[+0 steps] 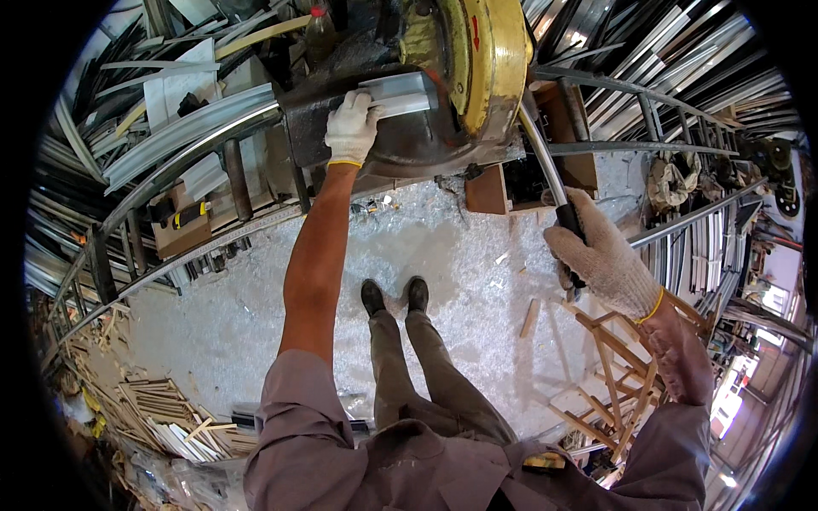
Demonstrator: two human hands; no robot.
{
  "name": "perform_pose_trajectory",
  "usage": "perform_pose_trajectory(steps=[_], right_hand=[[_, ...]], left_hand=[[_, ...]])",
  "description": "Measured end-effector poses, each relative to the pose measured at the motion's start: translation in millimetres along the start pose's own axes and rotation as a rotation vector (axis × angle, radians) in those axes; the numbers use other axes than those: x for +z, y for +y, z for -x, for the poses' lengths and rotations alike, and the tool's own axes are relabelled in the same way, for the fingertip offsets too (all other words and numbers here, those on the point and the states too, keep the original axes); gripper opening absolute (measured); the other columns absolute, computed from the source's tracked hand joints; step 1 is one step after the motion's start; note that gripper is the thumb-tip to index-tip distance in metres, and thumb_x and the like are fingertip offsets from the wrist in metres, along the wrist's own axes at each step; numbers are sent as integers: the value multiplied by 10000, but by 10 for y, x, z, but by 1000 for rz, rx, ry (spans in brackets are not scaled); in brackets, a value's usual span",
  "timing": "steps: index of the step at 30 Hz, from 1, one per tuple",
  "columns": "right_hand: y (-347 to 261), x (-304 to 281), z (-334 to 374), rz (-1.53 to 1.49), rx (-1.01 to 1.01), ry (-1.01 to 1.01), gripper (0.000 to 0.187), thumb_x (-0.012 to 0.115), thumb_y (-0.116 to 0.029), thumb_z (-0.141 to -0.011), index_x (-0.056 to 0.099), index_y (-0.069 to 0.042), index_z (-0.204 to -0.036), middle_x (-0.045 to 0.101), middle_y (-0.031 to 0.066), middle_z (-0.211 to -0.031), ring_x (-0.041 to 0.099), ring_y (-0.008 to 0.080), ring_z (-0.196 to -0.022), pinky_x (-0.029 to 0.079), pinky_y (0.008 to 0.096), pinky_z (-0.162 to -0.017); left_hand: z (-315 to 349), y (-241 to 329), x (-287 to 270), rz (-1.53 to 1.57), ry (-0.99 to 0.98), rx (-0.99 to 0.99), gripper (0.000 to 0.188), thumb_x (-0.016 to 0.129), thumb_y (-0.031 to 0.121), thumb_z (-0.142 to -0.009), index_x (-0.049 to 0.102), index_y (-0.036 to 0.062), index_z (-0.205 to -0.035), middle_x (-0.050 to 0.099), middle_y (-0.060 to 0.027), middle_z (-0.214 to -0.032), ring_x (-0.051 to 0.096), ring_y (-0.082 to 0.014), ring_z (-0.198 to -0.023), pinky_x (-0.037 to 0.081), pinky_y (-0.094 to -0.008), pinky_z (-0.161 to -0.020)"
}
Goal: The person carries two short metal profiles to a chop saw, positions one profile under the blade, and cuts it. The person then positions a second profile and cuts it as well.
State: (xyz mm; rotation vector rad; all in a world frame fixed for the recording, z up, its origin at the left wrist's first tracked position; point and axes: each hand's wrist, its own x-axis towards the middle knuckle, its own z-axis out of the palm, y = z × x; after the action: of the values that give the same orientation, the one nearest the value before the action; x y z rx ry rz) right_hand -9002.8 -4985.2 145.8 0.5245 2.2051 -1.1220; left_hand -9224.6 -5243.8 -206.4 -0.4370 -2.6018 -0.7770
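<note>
A: What is the left hand [351, 128] doing?

B: It wears a pale glove [348, 143] and holds the left end of a shiny metal piece [402, 92]. The fingers are bent over that end. I can't tell how hard they squeeze.

A: Where is the metal piece?

B: It lies flat on the dark table [311, 128] of a big machine, just left of the round yellow cover [503, 68]. I can't tell if it touches the part inside.

A: And the right hand [603, 255]?

B: That one has a glove too. Its fingers are wrapped around the black grip [569, 223] at the low end of a silver bar [544, 157]. The bar slants up to the yellow cover.

A: What is around them?

B: Long metal strips [192, 128] lie in a heap on the left. More strips [673, 55] are up on the right. A bottle [320, 36] with a red cap stands near the back of the table.

A: What is down low?

B: Two dark boots [417, 295] stand side by side on the gray floor [417, 230]. A wooden frame [618, 358] is below the right hand, and thin sticks [158, 409] are piled at the lower left.
</note>
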Motion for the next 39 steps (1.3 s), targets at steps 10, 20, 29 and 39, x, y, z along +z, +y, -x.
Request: perform_pose_trajectory(steps=[10,20,29,39], right_hand=[[23,31,2,-81,40,-17,410,602,-225,-1054,465,3,-1367,506,-17,-838,522,67,-661,460,267,-557],[31,116,-27,-50,40,37,469,592,-196,-1045,454,18,-1439,528,-11,-774,545,72,-603,457,250,-515],[70,100,-52,-67,47,3,446,594,-199,-1050,440,14,-1410,511,-9,-763,541,76,-583,468,267,-499],[61,109,-46,-38,35,-23,370,591,-219,-1069,439,5,-1322,480,-10,-792,543,74,-619,484,274,-531]], left_hand=[[-9,49,-10,33,-25,-23,280,738,313,-954,649,80,-1082,654,-126,-1148,690,-423,-901,564,-523,-755],[20,28,33,30,-34,-38,310,728,346,-959,649,78,-1093,653,-125,-1166,687,-433,-907,569,-532,-756],[2,19,6,28,-13,-20,316,732,344,-956,654,77,-1105,655,-121,-1166,696,-425,-907,573,-527,-763],[9,-4,6,50,18,-9,295,742,331,-947,661,80,-1079,664,-125,-1153,693,-427,-899,571,-514,-762]])
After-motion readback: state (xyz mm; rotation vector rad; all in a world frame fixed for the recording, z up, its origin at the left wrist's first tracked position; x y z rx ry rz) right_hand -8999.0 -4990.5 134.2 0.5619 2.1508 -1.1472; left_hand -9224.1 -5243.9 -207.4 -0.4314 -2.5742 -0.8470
